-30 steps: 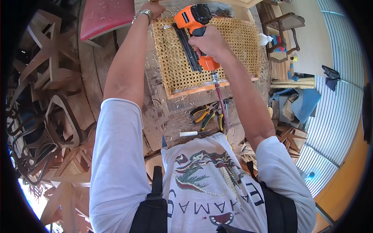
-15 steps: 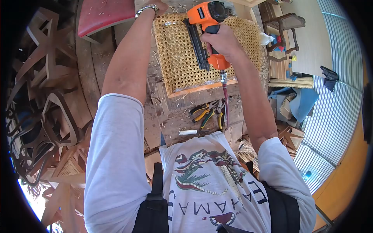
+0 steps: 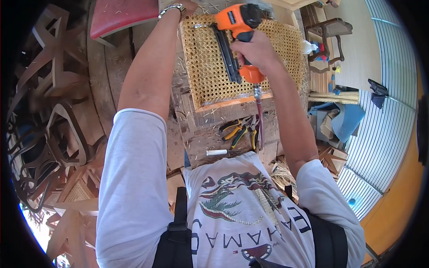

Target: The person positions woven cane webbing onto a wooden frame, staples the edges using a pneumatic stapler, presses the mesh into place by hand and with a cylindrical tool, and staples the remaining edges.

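My right hand (image 3: 255, 50) is wrapped round the handle of an orange and black nail gun (image 3: 237, 18), which lies over a woven cane panel (image 3: 205, 67) in a wooden frame. A hose (image 3: 260, 120) runs from the gun's metal fitting toward my body. Up at the panel's top left corner is my left hand (image 3: 188, 6), below a wristwatch; its fingers are cut off by the image edge and too unclear to read.
Pliers (image 3: 237, 133) and a white-handled tool (image 3: 216, 152) lie on the workbench (image 3: 178, 154) near my shirt. A red padded seat (image 3: 123, 17) stands at the upper left. Wooden chair frames (image 3: 67, 129) crowd the left side.
Compared with one second ago, the nail gun and my right hand have shifted right across the panel. My left hand has moved slightly right and up, still by the corner.
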`<control>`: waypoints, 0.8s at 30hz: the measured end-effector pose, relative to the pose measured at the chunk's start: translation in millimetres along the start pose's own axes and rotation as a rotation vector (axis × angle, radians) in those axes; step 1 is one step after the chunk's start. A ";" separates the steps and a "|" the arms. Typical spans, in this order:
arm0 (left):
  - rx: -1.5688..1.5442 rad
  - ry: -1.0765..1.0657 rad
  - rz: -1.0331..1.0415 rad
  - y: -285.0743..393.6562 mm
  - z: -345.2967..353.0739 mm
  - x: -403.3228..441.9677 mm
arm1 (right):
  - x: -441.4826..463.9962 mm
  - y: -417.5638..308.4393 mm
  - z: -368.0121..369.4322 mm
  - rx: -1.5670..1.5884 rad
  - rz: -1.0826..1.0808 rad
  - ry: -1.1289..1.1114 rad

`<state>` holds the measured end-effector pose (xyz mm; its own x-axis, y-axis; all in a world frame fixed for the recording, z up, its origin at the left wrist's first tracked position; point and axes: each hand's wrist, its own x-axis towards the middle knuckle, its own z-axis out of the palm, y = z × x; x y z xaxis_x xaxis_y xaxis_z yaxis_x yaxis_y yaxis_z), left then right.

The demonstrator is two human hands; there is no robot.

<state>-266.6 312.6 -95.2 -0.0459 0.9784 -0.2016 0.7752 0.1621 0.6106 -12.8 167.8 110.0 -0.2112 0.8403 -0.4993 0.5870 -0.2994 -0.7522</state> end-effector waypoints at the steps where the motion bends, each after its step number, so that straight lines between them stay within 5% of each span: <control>1: -0.001 0.000 -0.003 1.1 0.1 0.3 | -5.4 3.1 -8.2 -0.019 0.008 0.017; 6: -0.030 0.021 -0.096 11.0 -9.9 -7.7 | -51.3 24.8 -70.1 -0.063 0.051 0.144; 9: -0.020 0.187 -0.378 41.0 -29.2 -48.5 | -89.9 51.8 -108.3 -0.223 0.184 0.233; 10: -0.013 0.325 -0.366 47.3 -30.4 -70.9 | -102.5 66.6 -118.3 -0.184 0.192 0.257; 12: 0.033 0.640 -0.018 54.7 -20.3 -123.7 | -123.4 97.2 -134.2 -0.135 0.215 0.308; 17: 0.415 0.433 0.159 98.2 32.6 -215.5 | -164.0 154.9 -165.6 -0.118 0.354 0.387; 24: 0.490 0.359 -0.218 186.7 73.1 -198.6 | -206.1 178.9 -188.6 0.048 0.267 0.387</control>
<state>-66.7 139.1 2.8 -0.3767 0.9255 0.0393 0.9183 0.3675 0.1469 283.1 26.3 159.5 0.2545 0.8351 -0.4877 0.5427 -0.5408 -0.6427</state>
